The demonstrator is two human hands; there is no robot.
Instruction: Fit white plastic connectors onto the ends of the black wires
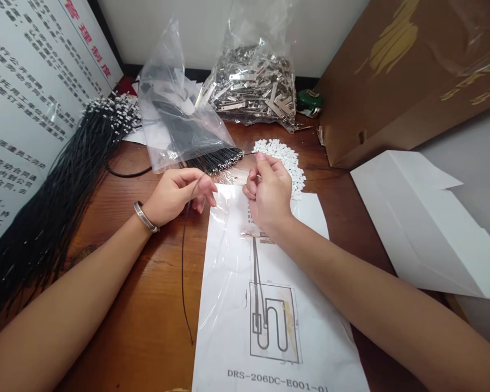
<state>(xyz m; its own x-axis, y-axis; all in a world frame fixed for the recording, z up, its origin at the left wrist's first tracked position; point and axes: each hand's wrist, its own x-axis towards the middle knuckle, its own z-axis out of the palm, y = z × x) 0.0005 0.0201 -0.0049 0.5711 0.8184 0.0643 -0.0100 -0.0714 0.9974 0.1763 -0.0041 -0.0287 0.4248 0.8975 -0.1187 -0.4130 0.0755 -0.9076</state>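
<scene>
My left hand (pixel 178 193) is closed in a pinch on a thin black cord (pixel 183 261) that hangs down over the wooden table (pixel 147 305). A metal bracelet sits on that wrist. My right hand (pixel 269 190) is closed too, fingers curled, pinching something small I cannot make out, close to the cord's far end. Just behind it lies a pile of small white plastic pieces (pixel 286 158). A bundle of black cords (pixel 212 159) pokes out of a clear bag (pixel 175 120) between the two hands.
A drawing sheet in a clear sleeve (pixel 269 316) lies under my right forearm. A large bundle of black cords (pixel 57 185) runs along the left. A bag of metal clips (pixel 253 90) stands at the back, a brown paper bag (pixel 400 76) and a white folded sheet (pixel 424 218) at right.
</scene>
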